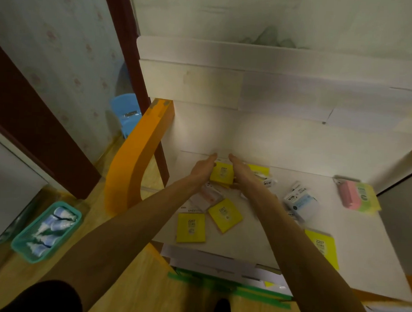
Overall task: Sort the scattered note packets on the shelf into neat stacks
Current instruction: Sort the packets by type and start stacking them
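A stack of yellow note packets (222,172) stands near the back of the white shelf (255,241). My left hand (203,168) presses flat against its left side and my right hand (240,171) against its right side, fingers straight. More yellow packets lie loose: one (190,227) at the front left, one (225,215) tilted beside it, one (323,248) at the front right under my right forearm. A pink-and-white packet (207,196) lies under my left wrist. Blue-and-white packets (300,202) sit to the right.
A pink, green and yellow pad block (357,196) lies at the shelf's back right. An orange shelf side (132,158) stands left. On the floor are a teal basket (46,230) of tubes and a blue stool (126,111). Green tape (228,287) lines the front edge.
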